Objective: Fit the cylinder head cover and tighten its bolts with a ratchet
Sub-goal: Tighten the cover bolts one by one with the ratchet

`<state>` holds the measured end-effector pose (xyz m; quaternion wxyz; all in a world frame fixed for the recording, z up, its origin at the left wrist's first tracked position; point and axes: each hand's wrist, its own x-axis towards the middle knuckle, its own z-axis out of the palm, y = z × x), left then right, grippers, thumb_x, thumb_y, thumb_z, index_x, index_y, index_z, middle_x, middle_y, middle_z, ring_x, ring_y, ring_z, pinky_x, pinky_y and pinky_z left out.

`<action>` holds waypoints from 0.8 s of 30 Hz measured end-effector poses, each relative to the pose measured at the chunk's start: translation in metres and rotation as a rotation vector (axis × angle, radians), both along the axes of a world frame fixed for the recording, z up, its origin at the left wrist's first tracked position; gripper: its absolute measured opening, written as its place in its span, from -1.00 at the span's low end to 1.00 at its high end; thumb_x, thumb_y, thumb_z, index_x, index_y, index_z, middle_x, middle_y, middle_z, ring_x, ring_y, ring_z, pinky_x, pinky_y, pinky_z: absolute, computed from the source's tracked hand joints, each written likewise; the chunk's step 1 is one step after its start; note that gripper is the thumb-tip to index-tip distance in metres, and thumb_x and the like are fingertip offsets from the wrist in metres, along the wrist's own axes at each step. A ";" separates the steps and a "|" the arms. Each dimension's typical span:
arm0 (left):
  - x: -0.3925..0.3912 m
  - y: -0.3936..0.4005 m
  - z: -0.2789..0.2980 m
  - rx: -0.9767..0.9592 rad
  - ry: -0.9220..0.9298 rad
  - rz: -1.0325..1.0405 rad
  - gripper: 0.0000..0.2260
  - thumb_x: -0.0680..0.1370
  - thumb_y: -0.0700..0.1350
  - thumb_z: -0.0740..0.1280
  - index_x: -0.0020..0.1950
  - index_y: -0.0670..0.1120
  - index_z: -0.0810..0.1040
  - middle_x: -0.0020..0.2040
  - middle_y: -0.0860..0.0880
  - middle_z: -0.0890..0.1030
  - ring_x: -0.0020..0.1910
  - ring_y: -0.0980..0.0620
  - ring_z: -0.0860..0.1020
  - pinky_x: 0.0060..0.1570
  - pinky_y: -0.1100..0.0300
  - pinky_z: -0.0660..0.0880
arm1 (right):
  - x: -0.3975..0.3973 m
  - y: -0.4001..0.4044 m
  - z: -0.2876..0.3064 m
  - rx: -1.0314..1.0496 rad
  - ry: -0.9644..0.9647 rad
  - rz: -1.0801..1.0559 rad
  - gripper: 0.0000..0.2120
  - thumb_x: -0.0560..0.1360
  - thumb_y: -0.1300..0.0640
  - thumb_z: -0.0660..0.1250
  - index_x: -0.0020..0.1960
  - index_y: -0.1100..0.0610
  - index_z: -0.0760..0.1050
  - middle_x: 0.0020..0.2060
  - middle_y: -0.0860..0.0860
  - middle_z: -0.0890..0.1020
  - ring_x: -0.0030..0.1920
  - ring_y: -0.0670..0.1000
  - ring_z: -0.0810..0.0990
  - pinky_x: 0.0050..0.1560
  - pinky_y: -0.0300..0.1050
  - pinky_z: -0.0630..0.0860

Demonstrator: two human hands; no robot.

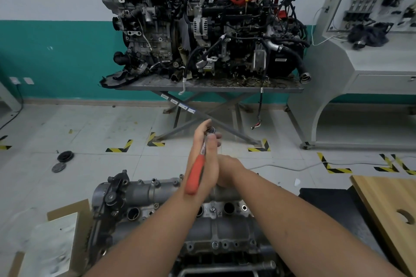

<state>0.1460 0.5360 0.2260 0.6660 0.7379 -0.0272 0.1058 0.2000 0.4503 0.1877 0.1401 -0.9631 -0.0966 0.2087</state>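
The grey aluminium cylinder head cover point(157, 189) lies on the engine block low in the centre, with bolts and round holes along its top. Above its far edge, my left hand point(206, 148) grips a ratchet point(195, 174) near the metal head. The ratchet's red handle runs back along my wrist. The head pokes out by my fingertips. My right hand point(228, 170) sits just right of the left one, back upward, over the cover's far edge. Its fingers curl down out of sight, so what they hold is hidden.
Two complete engines point(202, 22) stand on a scissor-leg table point(209, 89) against the far wall. A grey training console point(360, 56) is at the right. A wooden board point(387, 211) with a hole lies near right, cardboard point(67, 220) near left. Two round discs point(63, 159) lie on the floor.
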 end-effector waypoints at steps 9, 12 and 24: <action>0.011 0.005 0.006 -0.457 0.216 -0.076 -0.81 0.72 -0.05 0.09 0.14 -0.06 0.47 0.00 -0.06 0.73 0.14 0.03 0.66 0.25 0.02 0.46 | 0.004 -0.005 -0.013 -0.024 -0.007 -0.035 -0.71 0.58 -0.05 0.23 0.12 0.14 0.53 0.03 0.09 0.63 -0.05 0.12 0.54 -0.07 -0.06 0.40; 0.014 0.013 0.007 -0.467 0.236 -0.149 -0.80 0.72 -0.09 0.10 0.15 -0.13 0.48 0.02 -0.10 0.73 0.15 0.00 0.66 0.25 0.02 0.46 | 0.003 -0.006 -0.015 0.004 -0.030 -0.043 -0.70 0.58 -0.05 0.26 0.18 0.12 0.55 0.09 0.09 0.64 0.10 0.15 0.58 0.00 -0.05 0.42; 0.031 0.025 0.047 -0.139 0.459 -0.192 -0.88 0.65 -0.14 0.18 -0.01 -0.15 0.47 -0.34 -0.07 0.66 -0.27 -0.05 0.69 -0.07 0.05 0.51 | -0.005 -0.004 -0.017 0.030 -0.084 -0.038 -0.83 0.61 -0.03 0.26 0.04 0.08 0.47 0.05 0.09 0.62 0.02 0.13 0.55 -0.07 -0.08 0.34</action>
